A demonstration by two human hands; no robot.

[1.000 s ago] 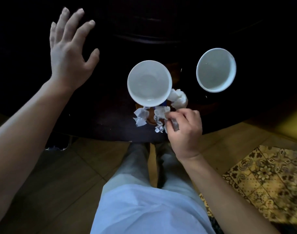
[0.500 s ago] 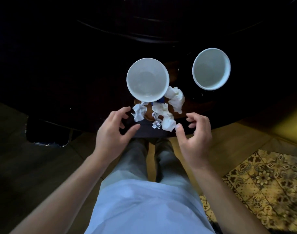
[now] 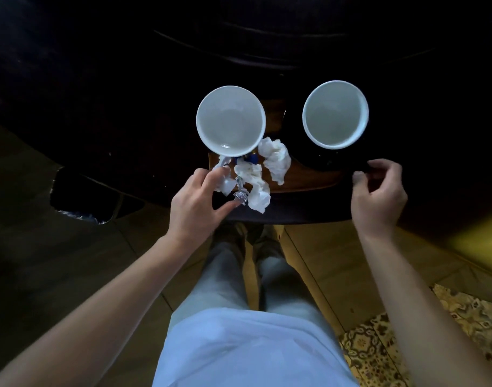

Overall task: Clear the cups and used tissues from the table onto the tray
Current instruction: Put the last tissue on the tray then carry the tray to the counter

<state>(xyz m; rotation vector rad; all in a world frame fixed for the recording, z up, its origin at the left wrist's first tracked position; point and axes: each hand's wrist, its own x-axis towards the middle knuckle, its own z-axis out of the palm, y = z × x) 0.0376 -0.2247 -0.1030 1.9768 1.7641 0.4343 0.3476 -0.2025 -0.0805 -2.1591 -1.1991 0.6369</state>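
Observation:
Two empty white cups stand on a dark tray (image 3: 309, 177) with a wooden middle: the left cup (image 3: 230, 121) and the right cup (image 3: 335, 114). Crumpled white tissues (image 3: 275, 160) lie on the tray just in front of the left cup, with a small ball of silver foil (image 3: 240, 196) beside them. My left hand (image 3: 195, 202) is at the tray's near left corner, fingers touching a tissue and thumb along the front edge. Over the tray's right edge, my right hand (image 3: 379, 194) has its fingers curled.
A very dark table (image 3: 127, 107) lies behind and under the tray. Below are my legs on a wooden floor (image 3: 323, 247). A patterned rug (image 3: 448, 344) lies at the lower right, and a dark object (image 3: 79, 196) sits low on the left.
Both hands have moved forward and apart from in front of the tray to its two sides. A second ago the right hand was pinching a tissue and the left was raised far left.

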